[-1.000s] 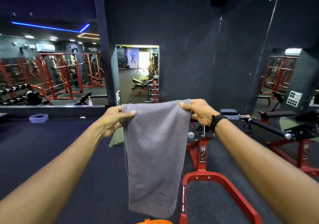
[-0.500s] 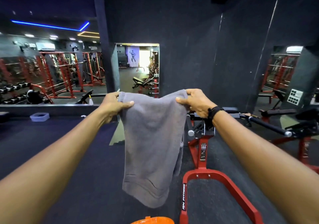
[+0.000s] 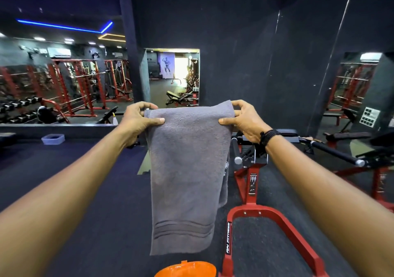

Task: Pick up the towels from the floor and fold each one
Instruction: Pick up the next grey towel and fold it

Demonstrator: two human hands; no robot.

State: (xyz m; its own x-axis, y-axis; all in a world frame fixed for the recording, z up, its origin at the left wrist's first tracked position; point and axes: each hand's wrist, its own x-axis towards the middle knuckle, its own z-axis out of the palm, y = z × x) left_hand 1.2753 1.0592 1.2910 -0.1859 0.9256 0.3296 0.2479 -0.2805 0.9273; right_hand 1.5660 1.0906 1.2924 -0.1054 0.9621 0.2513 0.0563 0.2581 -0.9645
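From the head view, a grey towel (image 3: 187,170) is hanging in the air at arm's length, doubled over along its top edge, with a second layer showing behind its right side. The left hand (image 3: 136,123) is pinching the towel's upper left corner, thumb lying across the front of the cloth and the fingers (image 3: 145,105) curling behind the edge. The right hand (image 3: 245,121) is pinching the upper right corner the same way, thumb pressing on the front face and the fingers (image 3: 238,104) bending over the top. A black wristband (image 3: 269,136) is sitting on the right wrist. The towel's lower hem, marked with stitched bands, is hanging clear of the dark floor (image 3: 106,223).

Below the towel, an orange object (image 3: 185,269) is showing at the frame's bottom edge. A red machine frame (image 3: 273,223) is standing on the floor just right of the towel. Beyond, dark walls and mirrors (image 3: 64,84) are reflecting red racks and dumbbells, and a small pale tray (image 3: 53,138) is lying on the floor at the left.
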